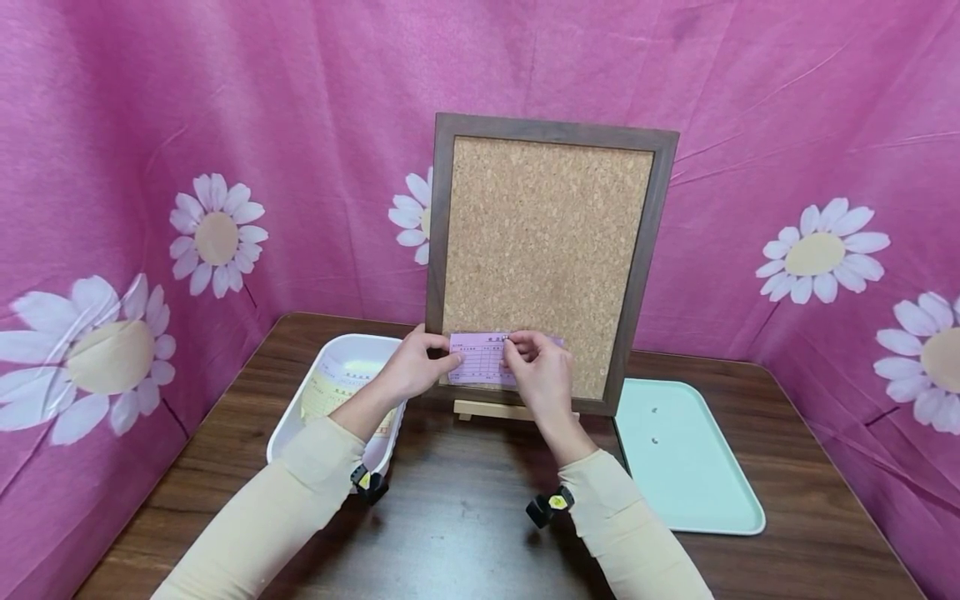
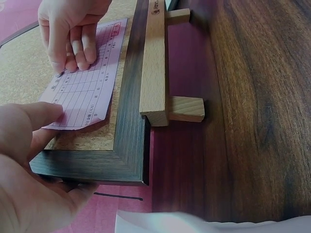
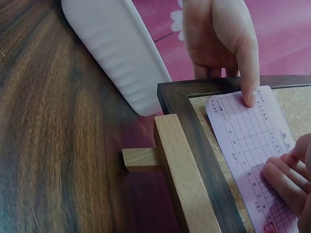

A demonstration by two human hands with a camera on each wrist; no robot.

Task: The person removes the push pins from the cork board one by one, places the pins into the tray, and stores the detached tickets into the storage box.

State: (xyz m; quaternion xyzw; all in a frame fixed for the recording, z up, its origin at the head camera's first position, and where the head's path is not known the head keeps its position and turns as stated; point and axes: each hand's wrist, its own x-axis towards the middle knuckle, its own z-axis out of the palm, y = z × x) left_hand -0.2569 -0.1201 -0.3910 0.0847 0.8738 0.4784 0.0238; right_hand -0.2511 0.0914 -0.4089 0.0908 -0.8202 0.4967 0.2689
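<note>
Both hands pin a pink slip (image 1: 480,360) flat against the cork board (image 1: 547,250), low on its face near the bottom frame edge. Left hand (image 1: 416,362): thumb tip pressed straight on the slip's left end, other fingers wrapped behind the board's left frame edge, so it grips the frame and presses the paper rather than clasping it. Right hand (image 1: 538,373): fingertips (image 2: 73,60) bent down onto the slip's top edge toward its right end; something small and dark sits under them, too small to tell what. Right hand's grasp on it: cannot tell.

Slip lies between the two hands, long side horizontal, printed grid facing out, lower-left corner curling slightly off the cork in the left wrist view.

Board stands tilted back on a wooden easel (image 2: 154,63), whose foot (image 3: 138,159) sticks out onto the table (image 1: 465,533). White bin (image 1: 300,417) sits just left of the board, touching or nearly touching its corner, with yellow slips (image 1: 330,396) inside. Green tray (image 1: 712,492) lies right of the board, holding two small dark bits (image 1: 655,425). Pink daisy cloth (image 1: 225,167) hangs behind and at both sides.
</note>
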